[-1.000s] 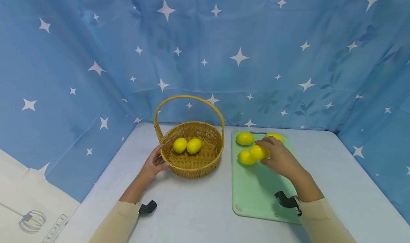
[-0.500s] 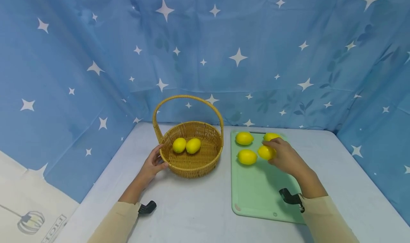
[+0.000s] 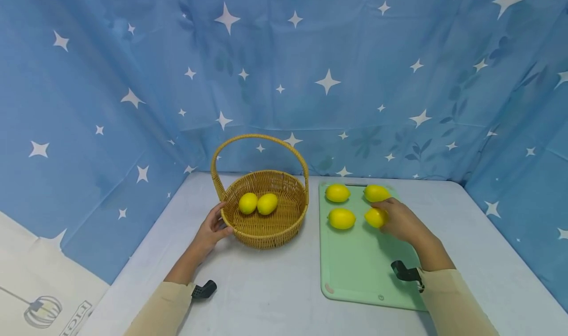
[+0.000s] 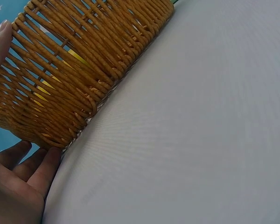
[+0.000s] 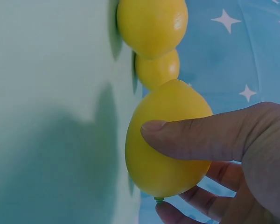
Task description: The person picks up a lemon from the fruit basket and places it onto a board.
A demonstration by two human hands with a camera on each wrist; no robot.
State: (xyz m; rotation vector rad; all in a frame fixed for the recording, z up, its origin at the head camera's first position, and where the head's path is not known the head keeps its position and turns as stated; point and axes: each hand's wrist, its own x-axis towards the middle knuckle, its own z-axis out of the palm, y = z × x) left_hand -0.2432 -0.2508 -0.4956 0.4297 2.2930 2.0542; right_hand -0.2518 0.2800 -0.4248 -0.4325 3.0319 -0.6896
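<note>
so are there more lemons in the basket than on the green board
No, the basket holds two lemons, three lemons lie on the green board, and the right hand grips another lemon.

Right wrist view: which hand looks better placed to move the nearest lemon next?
Probably the right hand: it grips that lemon, while the left hand is at the basket, touching its side.

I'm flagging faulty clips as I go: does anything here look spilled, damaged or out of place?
Nothing stands out. The wicker basket stands upright with two lemons inside, three lemons lie on the green board, and the right hand grips another lemon; no spill or damage shows.
</note>
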